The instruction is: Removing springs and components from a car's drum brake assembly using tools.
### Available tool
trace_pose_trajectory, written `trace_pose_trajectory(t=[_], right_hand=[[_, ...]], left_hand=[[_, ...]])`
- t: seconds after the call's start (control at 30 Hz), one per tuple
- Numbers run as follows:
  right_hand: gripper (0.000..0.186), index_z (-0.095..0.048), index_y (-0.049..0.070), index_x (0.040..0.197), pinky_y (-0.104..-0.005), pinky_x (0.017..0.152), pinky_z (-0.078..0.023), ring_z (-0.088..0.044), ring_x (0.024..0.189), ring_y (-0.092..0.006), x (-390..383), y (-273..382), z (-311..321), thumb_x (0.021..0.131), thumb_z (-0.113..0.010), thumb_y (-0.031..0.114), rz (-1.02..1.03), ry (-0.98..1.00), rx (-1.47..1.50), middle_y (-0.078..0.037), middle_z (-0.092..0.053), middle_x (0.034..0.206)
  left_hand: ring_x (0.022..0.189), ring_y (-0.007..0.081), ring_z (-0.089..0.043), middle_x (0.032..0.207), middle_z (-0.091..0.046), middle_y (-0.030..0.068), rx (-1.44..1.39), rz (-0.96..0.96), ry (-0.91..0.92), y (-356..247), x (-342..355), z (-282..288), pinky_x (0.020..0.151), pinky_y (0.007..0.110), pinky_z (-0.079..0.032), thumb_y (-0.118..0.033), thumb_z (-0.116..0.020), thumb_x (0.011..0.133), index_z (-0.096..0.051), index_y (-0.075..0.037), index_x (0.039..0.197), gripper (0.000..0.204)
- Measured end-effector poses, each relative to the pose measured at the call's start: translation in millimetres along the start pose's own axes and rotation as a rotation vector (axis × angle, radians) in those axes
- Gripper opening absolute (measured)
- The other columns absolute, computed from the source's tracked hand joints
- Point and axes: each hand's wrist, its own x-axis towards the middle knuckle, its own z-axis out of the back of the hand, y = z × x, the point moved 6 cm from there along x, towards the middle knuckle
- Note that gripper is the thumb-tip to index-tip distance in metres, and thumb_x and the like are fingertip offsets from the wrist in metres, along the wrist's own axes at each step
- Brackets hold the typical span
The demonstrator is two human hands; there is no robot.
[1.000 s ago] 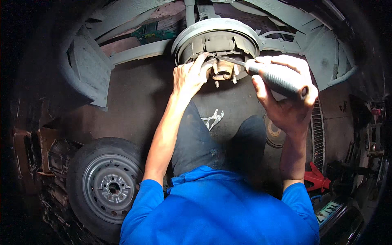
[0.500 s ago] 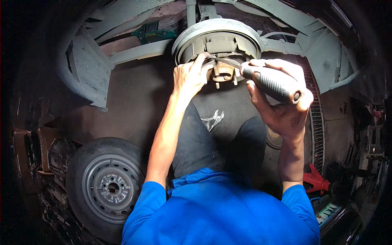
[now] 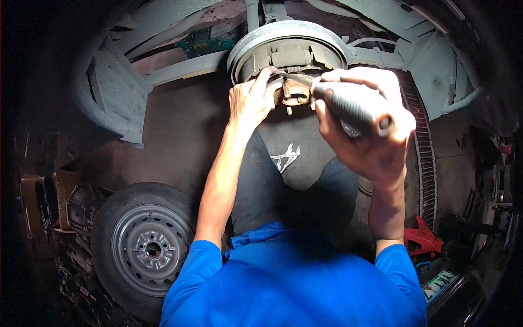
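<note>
A drum brake (image 3: 286, 27) faces me at the top centre, its hub (image 3: 296, 94) and studs showing below the shoes and a coil spring. My right hand (image 3: 376, 117) is closed around a screwdriver (image 3: 351, 103) with a thick black ribbed handle. Its shank runs leftward in front of the hub, toward my left fingertips. At the left side of the hub, my left hand (image 3: 253, 98) has its thumb and fingers pinched together against the brake parts. What lies between those fingers is hidden.
Locking pliers (image 3: 286, 157) lie on the floor between my knees. A wheel with a tyre (image 3: 150, 248) rests at the lower left. On the right are a floor grate (image 3: 426, 174) and a red jack stand (image 3: 422, 238). Grey vehicle panels flank the brake.
My right hand and the screwdriver handle have moved a little to the left, nearer the hub. My left hand stays at nearly the same spot.
</note>
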Motion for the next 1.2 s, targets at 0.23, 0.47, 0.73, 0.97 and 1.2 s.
trace_pose_trajectory(t=[0.23,0.47,0.73,0.97,1.2], right_hand=[[0.037,-0.065,0.001,0.107,-0.0341,0.083,-0.056,-0.07,0.092,-0.0277,-22.1,-14.3,-0.9,0.072,-0.079,0.001,-0.023,-0.144,0.105,-0.015,-0.071,0.1],[0.032,-0.058,0.004,0.104,-0.036,0.083,-0.055,-0.071,0.089,-0.0265,-84.4,-13.3,-20.4,0.075,-0.073,0.006,-0.004,-0.141,0.339,-0.016,-0.068,0.098],[0.021,-0.061,0.001,0.094,-0.0337,0.082,-0.052,-0.065,0.093,-0.0244,-36.8,-33.3,-49.1,0.079,-0.075,-0.005,-0.049,-0.159,0.029,-0.015,-0.065,0.102],[0.011,-0.06,0.003,0.091,-0.0335,0.066,-0.05,-0.063,0.07,-0.0256,-28.2,-47.9,-67.7,0.09,-0.068,0.009,-0.138,0.099,-0.064,-0.011,-0.061,0.085],[0.011,-0.067,0.005,0.093,-0.0348,0.068,-0.051,-0.066,0.073,-0.0245,-35.9,-45.3,-66.7,0.087,-0.072,0.013,-0.117,-0.128,-0.039,-0.009,-0.067,0.083]], left_hand=[[0.063,0.0337,-0.067,0.072,-0.068,0.0135,0.042,0.008,0.001,-4.0,0.4,1.4,0.054,0.043,-0.051,-0.023,-0.069,0.086,-0.063,-0.015,0.114,0.03],[0.063,0.0337,-0.067,0.074,-0.069,0.0132,-0.006,0.018,-0.005,-4.1,1.1,1.4,0.055,0.043,-0.052,-0.022,-0.07,0.086,-0.064,-0.015,0.114,0.03],[0.057,0.0295,-0.066,0.063,-0.063,0.0108,0.041,-0.031,-0.04,-3.0,-2.1,-2.1,0.053,0.039,-0.051,-0.03,-0.068,0.088,-0.065,-0.015,0.116,0.032],[0.058,0.0298,-0.066,0.064,-0.065,0.0116,0.05,-0.037,-0.063,-2.5,-1.0,0.0,0.055,0.039,-0.052,-0.029,-0.069,0.088,-0.065,-0.014,0.117,0.033],[0.056,0.0299,-0.064,0.063,-0.063,0.0115,0.064,-0.022,-0.059,-1.0,-1.5,0.6,0.052,0.04,-0.05,-0.029,-0.069,0.087,-0.065,-0.015,0.115,0.032]])
